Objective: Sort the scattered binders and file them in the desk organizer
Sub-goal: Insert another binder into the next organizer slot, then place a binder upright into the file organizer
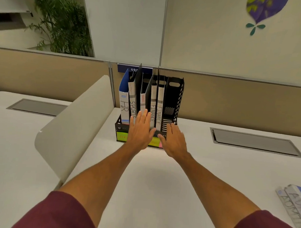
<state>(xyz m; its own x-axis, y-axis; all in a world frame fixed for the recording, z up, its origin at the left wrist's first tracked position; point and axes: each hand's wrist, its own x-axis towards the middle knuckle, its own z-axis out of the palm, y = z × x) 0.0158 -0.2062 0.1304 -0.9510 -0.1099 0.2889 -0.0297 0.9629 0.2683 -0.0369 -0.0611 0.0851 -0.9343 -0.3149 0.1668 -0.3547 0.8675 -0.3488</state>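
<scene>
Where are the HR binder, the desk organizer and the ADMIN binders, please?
HR binder (124,104): head view, on its white spine.
desk organizer (179,98): head view, on its right wall.
ADMIN binders (290,206): head view, on one spine.

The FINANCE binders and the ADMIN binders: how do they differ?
The FINANCE binders stand upright in the desk organizer; the ADMIN binders lie flat on the desk. The FINANCE binders sit at the back, centre; the ADMIN binders lie near right, partly out of frame. Both have pale, hand-lettered spines.
</scene>
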